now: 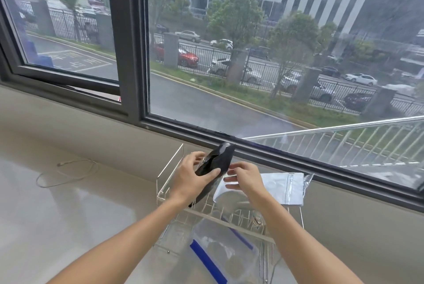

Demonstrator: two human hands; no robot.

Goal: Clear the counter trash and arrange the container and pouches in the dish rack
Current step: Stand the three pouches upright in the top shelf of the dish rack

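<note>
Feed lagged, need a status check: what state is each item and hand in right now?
black pouch: held tilted above rack
left hand: grips black pouch
right hand: open, beside black pouch
white pouch: lying at rack's back
clear container: in rack, blue clips
dish rack: on counter

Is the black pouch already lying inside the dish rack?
No, the left hand holds the black pouch up above the dish rack.

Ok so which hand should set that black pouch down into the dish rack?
Left, probably. The left hand already grips the black pouch right above the dish rack. The right hand hovers beside it with loose fingers, over the white pouch.
</note>
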